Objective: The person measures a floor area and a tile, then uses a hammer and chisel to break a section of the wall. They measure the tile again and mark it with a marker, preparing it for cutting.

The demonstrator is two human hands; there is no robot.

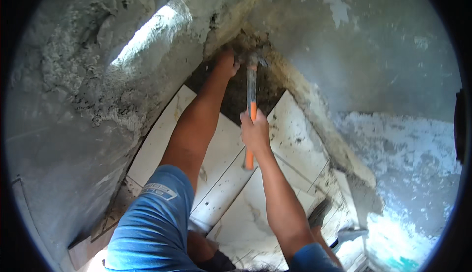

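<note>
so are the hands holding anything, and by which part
The right hand holds a hammer by its orange grip; whether the left hand holds anything cannot be told.

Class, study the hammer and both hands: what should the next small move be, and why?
Probably ease the left hand slightly clear before any blow. The right hand grips the hammer by its handle, and the tool's head end is close beside the left hand in the rough wall corner. It's too dark to tell whether the left hand holds anything.
</note>
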